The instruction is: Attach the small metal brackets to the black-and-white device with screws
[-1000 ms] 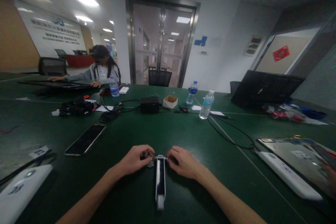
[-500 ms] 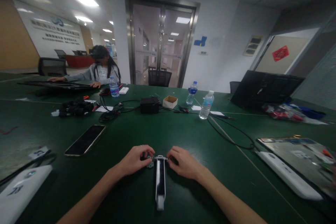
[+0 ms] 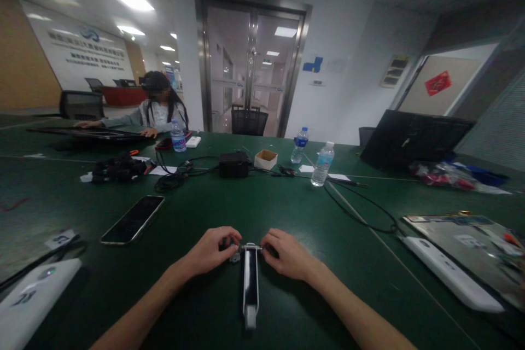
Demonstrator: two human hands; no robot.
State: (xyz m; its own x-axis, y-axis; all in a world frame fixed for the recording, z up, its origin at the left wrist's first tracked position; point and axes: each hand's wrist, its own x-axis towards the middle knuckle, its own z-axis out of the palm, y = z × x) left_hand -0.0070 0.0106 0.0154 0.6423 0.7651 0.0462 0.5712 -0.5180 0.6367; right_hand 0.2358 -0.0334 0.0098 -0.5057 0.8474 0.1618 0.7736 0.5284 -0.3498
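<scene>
On the green table in front of me lies a narrow, long object (image 3: 251,279) with a white frame, a dark channel inside and a whitish block at its near end. A thin metal crosspiece (image 3: 251,246) spans its far end. My left hand (image 3: 215,249) pinches at the left end of this crosspiece, thumb and forefinger close together. A small grey metal piece (image 3: 235,257) sits just under those fingertips. At the right end, my right hand (image 3: 287,254) has its fingers curled and pinched on the crosspiece. The fingertips partly hide both ends.
A phone (image 3: 133,220) lies to the left, near a white device (image 3: 39,298). Further back stand a black box (image 3: 233,164), an open small carton (image 3: 266,159) and water bottles (image 3: 322,164). To the right is a flat panel (image 3: 463,240). A person (image 3: 158,104) sits across.
</scene>
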